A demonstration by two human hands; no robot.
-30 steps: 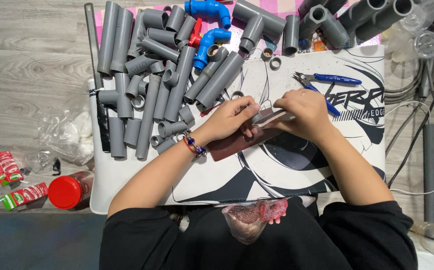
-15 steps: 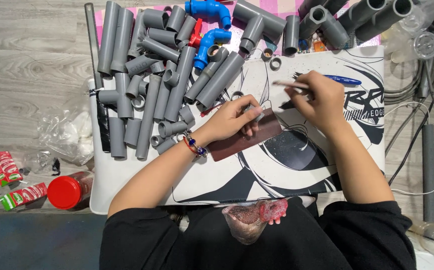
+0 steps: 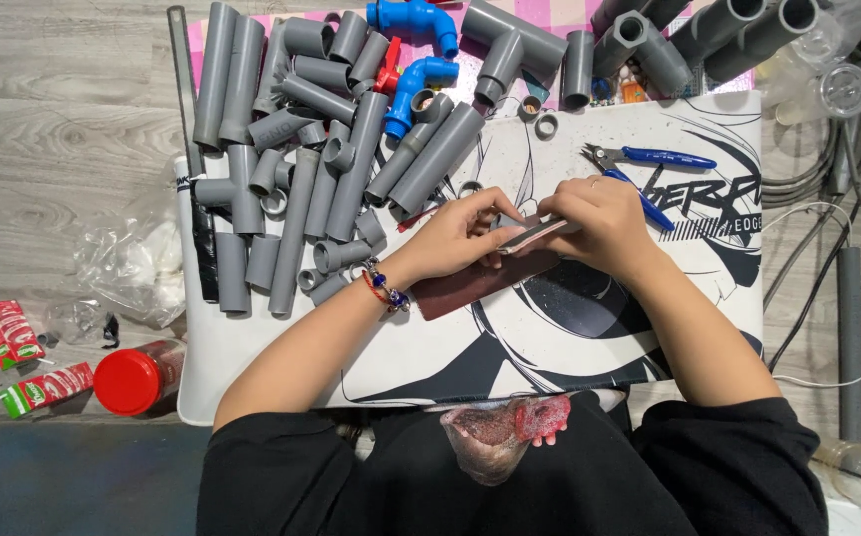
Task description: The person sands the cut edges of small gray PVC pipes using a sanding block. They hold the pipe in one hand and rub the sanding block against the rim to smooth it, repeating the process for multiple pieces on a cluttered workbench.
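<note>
The left hand [image 3: 460, 233] and the right hand [image 3: 604, 223] are close together in the middle of the white mat [image 3: 589, 337], and both pinch a small flat strip [image 3: 535, 233] between their fingers. A dark red sheet [image 3: 470, 286] lies on the mat just under them. Grey pipes [image 3: 321, 179] lie in a pile beside the left hand, and blue pliers [image 3: 649, 159] lie near the right hand.

Home hobby workbench: grey pipes [image 3: 296, 189], pliers [image 3: 649, 159] and cables [image 3: 853, 189] crowd a printed mat [image 3: 589, 337] on wood-look floor [image 3: 53, 129].
</note>
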